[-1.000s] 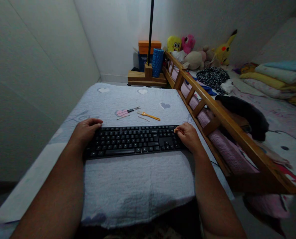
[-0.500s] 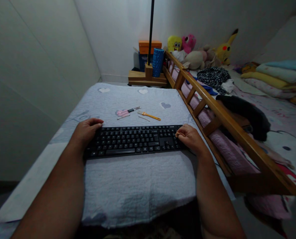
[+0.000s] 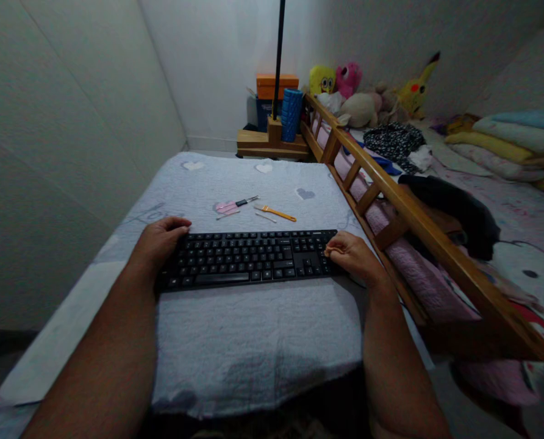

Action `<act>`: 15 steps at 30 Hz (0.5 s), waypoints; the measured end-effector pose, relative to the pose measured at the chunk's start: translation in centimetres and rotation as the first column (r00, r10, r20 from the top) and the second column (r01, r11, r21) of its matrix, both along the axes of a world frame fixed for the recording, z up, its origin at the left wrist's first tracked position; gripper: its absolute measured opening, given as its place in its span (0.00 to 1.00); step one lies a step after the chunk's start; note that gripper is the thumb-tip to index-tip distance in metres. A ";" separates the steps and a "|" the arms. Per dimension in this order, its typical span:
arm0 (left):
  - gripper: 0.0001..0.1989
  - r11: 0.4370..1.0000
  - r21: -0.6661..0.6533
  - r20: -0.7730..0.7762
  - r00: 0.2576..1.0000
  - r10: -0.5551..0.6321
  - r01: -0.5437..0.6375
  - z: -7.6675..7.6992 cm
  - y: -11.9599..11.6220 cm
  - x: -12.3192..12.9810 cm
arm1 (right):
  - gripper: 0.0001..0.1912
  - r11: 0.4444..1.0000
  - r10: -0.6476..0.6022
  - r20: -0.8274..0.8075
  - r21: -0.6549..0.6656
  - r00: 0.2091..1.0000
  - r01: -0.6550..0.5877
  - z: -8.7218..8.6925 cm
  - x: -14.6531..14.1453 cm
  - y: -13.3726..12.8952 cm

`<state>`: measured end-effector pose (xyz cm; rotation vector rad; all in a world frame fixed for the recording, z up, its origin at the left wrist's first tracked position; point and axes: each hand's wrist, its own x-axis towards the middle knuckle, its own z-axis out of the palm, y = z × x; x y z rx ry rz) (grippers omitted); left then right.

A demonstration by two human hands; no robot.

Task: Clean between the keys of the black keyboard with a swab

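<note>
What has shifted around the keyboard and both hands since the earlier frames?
The right hand has moved a little toward the wearer, down over the keys at the right end of the keyboard. No new grip or release is visible. The left hand stays at the keyboard's left end; the keyboard and the orange-handled brush beyond it lie as before.

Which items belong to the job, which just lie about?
In the job:
black keyboard, left hand and right hand at its ends
likely the orange-handled tool, black-gripped tool, thin sticks beyond it

Lying about:
plush toys
folded bedding
blue roller
</note>
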<state>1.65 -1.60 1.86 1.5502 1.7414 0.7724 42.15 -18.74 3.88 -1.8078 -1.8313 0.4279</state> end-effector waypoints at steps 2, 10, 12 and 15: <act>0.17 1.000 0.006 -0.013 1.000 0.002 -0.002 -0.1 0.1 0.0 | 0.08 0.999 0.021 0.008 -0.032 1.000 -0.020 0.2 0.1 -0.1; 0.16 1.000 0.006 -0.007 1.000 0.001 -0.001 0.0 0.1 0.1 | 0.07 0.993 0.036 -0.061 -0.114 0.997 -0.043 0.5 0.3 -0.5; 0.16 1.000 0.002 -0.006 1.000 0.003 -0.003 0.0 0.1 0.1 | 0.07 0.990 0.025 -0.085 -0.134 0.996 -0.036 0.4 0.4 -0.6; 0.17 1.000 -0.004 0.007 1.000 0.003 -0.003 -0.1 0.1 0.0 | 0.06 0.985 0.018 -0.117 -0.171 0.993 -0.038 0.4 0.5 -0.7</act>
